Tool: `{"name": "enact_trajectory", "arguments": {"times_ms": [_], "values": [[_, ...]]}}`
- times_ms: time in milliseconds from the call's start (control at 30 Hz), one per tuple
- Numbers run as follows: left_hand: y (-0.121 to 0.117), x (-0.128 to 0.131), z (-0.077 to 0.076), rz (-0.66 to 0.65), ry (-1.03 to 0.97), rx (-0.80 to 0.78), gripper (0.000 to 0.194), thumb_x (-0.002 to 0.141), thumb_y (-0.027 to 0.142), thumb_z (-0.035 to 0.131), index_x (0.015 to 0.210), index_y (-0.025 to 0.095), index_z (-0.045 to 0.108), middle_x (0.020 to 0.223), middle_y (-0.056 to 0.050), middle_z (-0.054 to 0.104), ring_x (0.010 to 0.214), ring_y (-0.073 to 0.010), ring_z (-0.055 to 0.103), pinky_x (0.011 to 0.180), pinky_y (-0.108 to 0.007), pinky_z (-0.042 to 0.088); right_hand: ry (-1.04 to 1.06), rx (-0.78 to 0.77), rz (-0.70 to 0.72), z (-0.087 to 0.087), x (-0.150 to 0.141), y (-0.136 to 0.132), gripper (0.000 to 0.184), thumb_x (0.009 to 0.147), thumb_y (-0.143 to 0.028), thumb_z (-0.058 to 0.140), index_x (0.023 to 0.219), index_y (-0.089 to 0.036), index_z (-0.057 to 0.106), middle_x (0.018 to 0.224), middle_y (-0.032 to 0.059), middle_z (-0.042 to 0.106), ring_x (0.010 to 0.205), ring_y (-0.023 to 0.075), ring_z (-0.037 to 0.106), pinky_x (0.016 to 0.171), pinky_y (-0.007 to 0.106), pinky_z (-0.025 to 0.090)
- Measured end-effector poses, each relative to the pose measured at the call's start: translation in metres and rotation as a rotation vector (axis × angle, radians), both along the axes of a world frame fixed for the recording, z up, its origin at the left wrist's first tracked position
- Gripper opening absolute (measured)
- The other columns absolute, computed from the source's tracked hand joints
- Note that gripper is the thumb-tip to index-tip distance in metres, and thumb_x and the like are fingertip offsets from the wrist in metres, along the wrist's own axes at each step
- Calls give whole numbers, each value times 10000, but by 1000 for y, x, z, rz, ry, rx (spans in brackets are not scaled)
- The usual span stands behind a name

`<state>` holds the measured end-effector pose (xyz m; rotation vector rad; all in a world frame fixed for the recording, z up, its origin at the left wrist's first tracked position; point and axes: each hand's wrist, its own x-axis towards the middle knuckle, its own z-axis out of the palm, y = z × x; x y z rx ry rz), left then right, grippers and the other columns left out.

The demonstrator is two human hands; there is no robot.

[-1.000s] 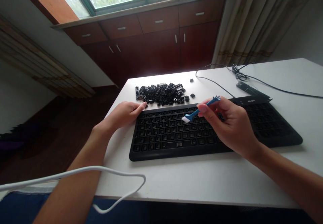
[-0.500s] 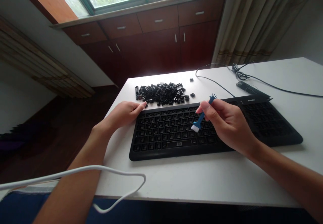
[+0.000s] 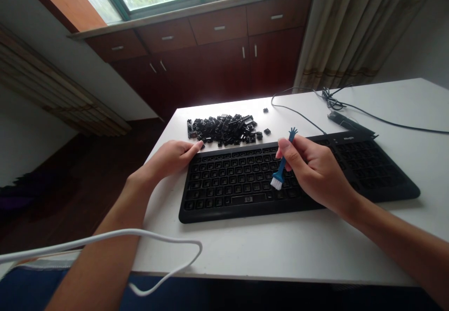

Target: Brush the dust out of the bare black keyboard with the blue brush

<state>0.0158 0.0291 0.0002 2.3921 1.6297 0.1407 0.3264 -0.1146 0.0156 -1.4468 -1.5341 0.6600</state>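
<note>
A black keyboard (image 3: pixel 210 215) with its keycaps off lies on the white table, its key sockets bare. My right hand (image 3: pixel 312 168) pinches a small blue brush (image 3: pixel 281 166) over the middle of the keyboard. The brush's white bristles point down at the sockets, and its hand-shaped end sticks up past my thumb. At the keyboard's upper left corner, my left hand (image 3: pixel 177 157) grips the edge with the thumb on top; its other fingers are partly hidden. Just beyond the keyboard sits a pile of black keycaps (image 3: pixel 224 128).
A black cable (image 3: pixel 301 110) runs from the keyboard to a tangled bundle (image 3: pixel 329 97) at the back right. A black strip-like piece (image 3: pixel 345 121) rests behind the keyboard. A white cord (image 3: pixel 154 236) hangs across the near left, over my left forearm. Two loose keycaps lie right of the pile.
The brush has tilted more upright in my right hand, its bristles shifting slightly right and towards me. My left hand stays at the keyboard's corner.
</note>
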Motion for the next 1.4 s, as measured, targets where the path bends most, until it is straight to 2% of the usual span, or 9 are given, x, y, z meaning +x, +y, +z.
{"name": "enact_trajectory", "arguments": {"times_ms": [133,367,633,867,1033,1400], "values": [[-2,1,1,4,-8,-5,566,874,600,368,594,171,607,568,-15,564,583,-131,515,589,-224,330,-43,27,-27,2,1,0,353,929,-508,485,794,-206,606,560,-27,549,476,79,488,433,237,338],[-2,1,1,10,-20,-14,559,876,593,368,547,167,518,557,-3,509,585,-125,489,601,-224,326,2,-21,11,-2,3,1,344,895,-511,549,777,-195,616,575,-32,599,505,77,545,480,219,401],[0,-1,-2,2,-17,-9,569,881,603,358,576,165,557,587,-10,536,616,-132,518,609,-225,322,-2,-44,2,-2,1,0,368,887,-534,546,770,-192,617,554,-35,578,475,68,484,469,221,371],[-1,0,1,-11,-9,-6,567,881,595,357,588,169,588,570,-9,530,598,-131,510,602,-222,327,-6,8,39,0,2,-2,417,955,-505,428,736,-192,599,532,-23,521,475,82,507,458,231,373],[-2,1,1,-8,-21,-3,562,874,584,361,589,169,609,581,-18,554,600,-135,515,593,-226,327,-57,67,22,3,1,-4,421,953,-483,449,666,-196,559,471,-33,477,415,78,462,437,245,351],[-3,4,4,-16,-13,2,555,877,560,365,577,160,605,570,-10,539,593,-120,495,590,-223,318,-165,51,12,1,4,-2,438,914,-505,519,621,-185,584,435,-34,538,394,71,504,479,229,400]]}}
